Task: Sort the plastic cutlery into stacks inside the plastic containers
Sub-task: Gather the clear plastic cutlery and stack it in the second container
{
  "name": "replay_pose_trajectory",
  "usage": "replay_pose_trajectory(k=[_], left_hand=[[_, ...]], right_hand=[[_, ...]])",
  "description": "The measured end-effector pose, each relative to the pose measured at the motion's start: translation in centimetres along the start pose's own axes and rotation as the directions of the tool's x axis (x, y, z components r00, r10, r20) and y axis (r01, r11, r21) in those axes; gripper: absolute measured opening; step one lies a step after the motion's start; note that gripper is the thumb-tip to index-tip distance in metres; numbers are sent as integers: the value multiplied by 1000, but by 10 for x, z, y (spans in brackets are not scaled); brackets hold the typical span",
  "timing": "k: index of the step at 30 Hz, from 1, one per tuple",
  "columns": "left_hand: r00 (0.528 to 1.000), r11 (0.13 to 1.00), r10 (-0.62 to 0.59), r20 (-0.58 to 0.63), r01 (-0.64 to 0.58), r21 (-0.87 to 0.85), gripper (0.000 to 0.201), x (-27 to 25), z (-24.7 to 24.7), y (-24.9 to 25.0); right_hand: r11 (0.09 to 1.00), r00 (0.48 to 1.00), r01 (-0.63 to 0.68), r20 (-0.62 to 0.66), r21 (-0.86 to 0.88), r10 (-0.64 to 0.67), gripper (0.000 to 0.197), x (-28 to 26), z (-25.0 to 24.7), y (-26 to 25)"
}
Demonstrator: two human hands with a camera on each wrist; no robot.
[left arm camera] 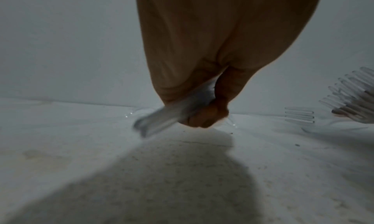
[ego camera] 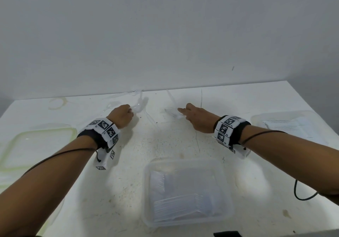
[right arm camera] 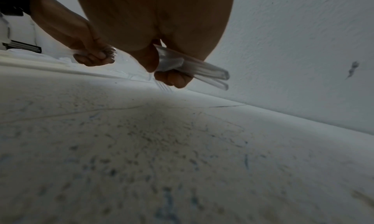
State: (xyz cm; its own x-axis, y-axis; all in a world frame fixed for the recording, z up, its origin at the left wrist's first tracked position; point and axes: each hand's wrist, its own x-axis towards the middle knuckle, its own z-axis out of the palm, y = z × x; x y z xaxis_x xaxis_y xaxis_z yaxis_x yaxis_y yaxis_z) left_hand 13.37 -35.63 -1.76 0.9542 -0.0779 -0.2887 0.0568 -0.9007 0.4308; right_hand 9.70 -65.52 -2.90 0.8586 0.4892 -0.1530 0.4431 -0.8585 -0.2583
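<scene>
Both forearms extend forward over the table (ego camera: 165,145), palms down, each wrist carrying a band of black-and-white markers. The left hand (ego camera: 122,114) is curled into a fist around a bundle of clear cutlery (ego camera: 139,105); in the left wrist view the handle ends (left arm camera: 160,120) project from below the curled fingers (left arm camera: 204,120), just above the surface. The right hand (ego camera: 198,119) has its fingers closed round a second bundle of clear pieces (ego camera: 173,113), with the index finger lying along it; the right wrist view shows two or more handles (right arm camera: 204,70) clamped between thumb and fingers. Which piece types each bundle contains cannot be told, apart from fork tines (left arm camera: 352,90) visible at the right edge of the left wrist view.

A clear container (ego camera: 187,191) stands near the front edge and holds stacked cutlery. A green-rimmed lid (ego camera: 36,145) lies at the left, and another clear container (ego camera: 289,125) at the right. Loose clear pieces (ego camera: 170,95) lie near the back edge.

The table is white, stained and speckled, and meets a plain white wall (ego camera: 165,35)
</scene>
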Motion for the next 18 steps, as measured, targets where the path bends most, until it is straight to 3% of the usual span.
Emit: replay_pose_trajectory(k=[4, 6, 9, 12, 18], left_hand=[[992, 999, -30, -124, 27, -31, 20, 3, 3, 21], [993, 998, -48, -111, 52, 28, 18, 6, 7, 36], [993, 989, -99, -70, 106, 107, 34, 14, 17, 50], [988, 987, -139, -69, 144, 75, 39, 16, 24, 56], [988, 989, -143, -61, 145, 40, 21, 13, 20, 54]], right_hand=[[996, 999, 8, -51, 94, -3, 46, -3, 2, 1], [988, 998, 8, -60, 153, 1, 46, -7, 2, 2], [978, 995, 9, -97, 208, 12, 54, -10, 4, 5], [969, 990, -24, -128, 245, 57, 53, -12, -1, 12], [964, 980, -167, -76, 205, 186, 11, 6, -19, 28]])
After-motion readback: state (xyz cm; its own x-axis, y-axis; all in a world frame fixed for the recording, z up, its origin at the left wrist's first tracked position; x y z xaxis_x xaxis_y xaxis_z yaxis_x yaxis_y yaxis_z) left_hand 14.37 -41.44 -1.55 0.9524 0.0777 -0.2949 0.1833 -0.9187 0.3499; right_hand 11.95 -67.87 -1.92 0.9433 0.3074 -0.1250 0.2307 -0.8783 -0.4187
